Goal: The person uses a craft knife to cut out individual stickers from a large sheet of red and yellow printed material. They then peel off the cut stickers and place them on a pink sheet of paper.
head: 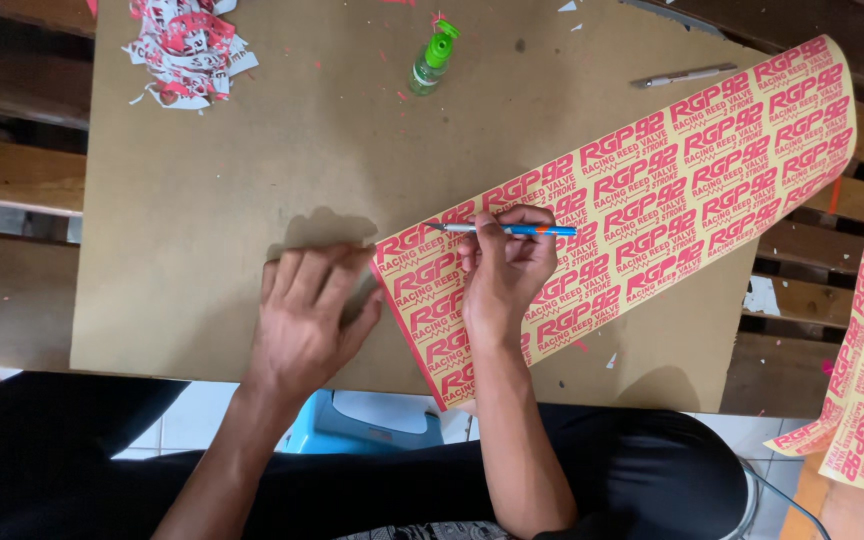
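Near the table's point(182, 200) front edge, the left hand point(307, 315) lay flat and released, its fingers pressing the corner of a long yellow sticker sheet point(652, 190) with red print. Just beside it, the right hand point(502, 270) grasped a blue craft knife point(507, 230), tip on the sheet. Farther back stood a green bottle point(432, 60), a pile of paper scraps point(187, 45) and a grey pen point(682, 75).

A flat brown board point(252, 180) serves as the work surface. A yellow sticker sheet point(672, 190) with red print runs from centre toward two o'clock. At eleven o'clock lies a pile of peeled sticker scraps point(184, 48), at twelve a green-capped small bottle point(432, 60), at one a grey pen knife point(682, 75).
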